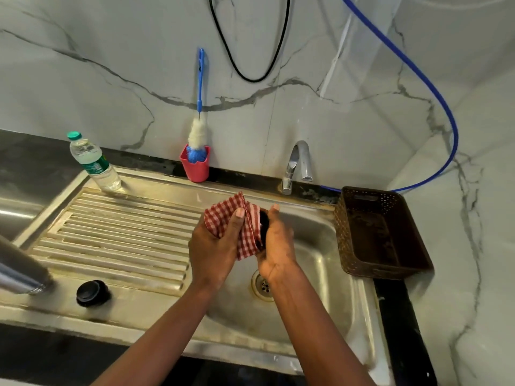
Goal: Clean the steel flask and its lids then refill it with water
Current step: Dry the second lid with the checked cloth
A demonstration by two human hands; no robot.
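A red-and-white checked cloth is gripped in the left hand against a black round lid clasped by the right hand.

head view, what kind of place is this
Most likely a home kitchen: a steel sink with a ribbed drainboard, a tap, and a bottle brush in a red cup.
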